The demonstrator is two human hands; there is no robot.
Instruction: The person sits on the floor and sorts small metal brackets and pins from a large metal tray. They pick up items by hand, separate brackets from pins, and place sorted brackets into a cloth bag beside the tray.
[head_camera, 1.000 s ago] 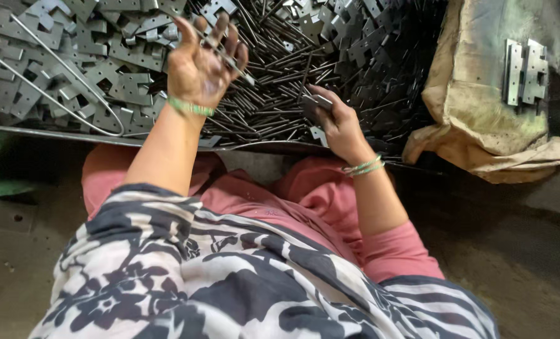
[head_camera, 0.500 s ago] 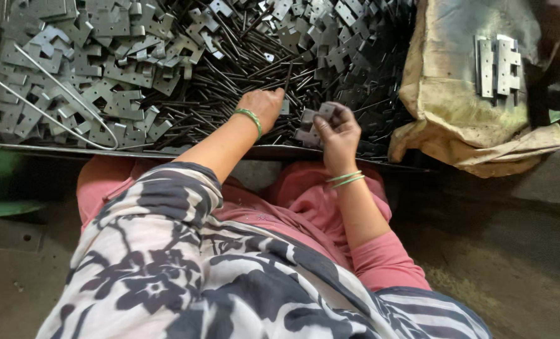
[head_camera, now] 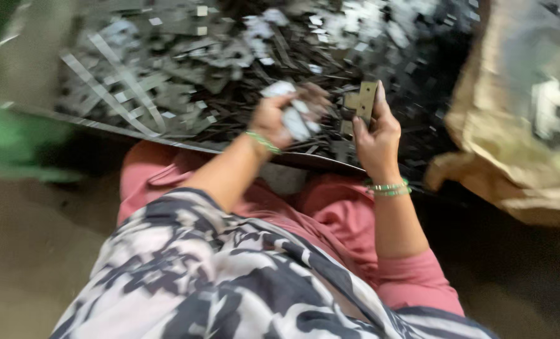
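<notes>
— Right hand (head_camera: 375, 135)?
— Raised over the near edge of the tray (head_camera: 167, 139), grip closed on a flat brass-coloured hinge plate (head_camera: 362, 100), pinched between thumb and fingers and held upright. Green bangles (head_camera: 388, 188) at the wrist.
— And the left hand (head_camera: 280, 120)?
— Just beside it, a little further left, also above the tray's near edge. Curled shut around a pale metal piece (head_camera: 295, 119); too blurred to name more exactly. Green bangle (head_camera: 262, 142) on that wrist as well.
— Touching each other?
— Close together, yet apart; hinge plate between the two.
— Under the hands?
— A heap of grey metal parts (head_camera: 186, 75) filling the tray: flat stamped plates toward the left side, thin dark pins toward the middle. All smeared by motion blur.
— Off to the right?
— A tan sack (head_camera: 512, 163) slumped past the tray's right edge, with something pale on top, unclear.
— Nearer the camera?
— Pink trousers (head_camera: 330, 213) below the tray, and a black-and-white patterned garment (head_camera: 217, 282) across the lap.
</notes>
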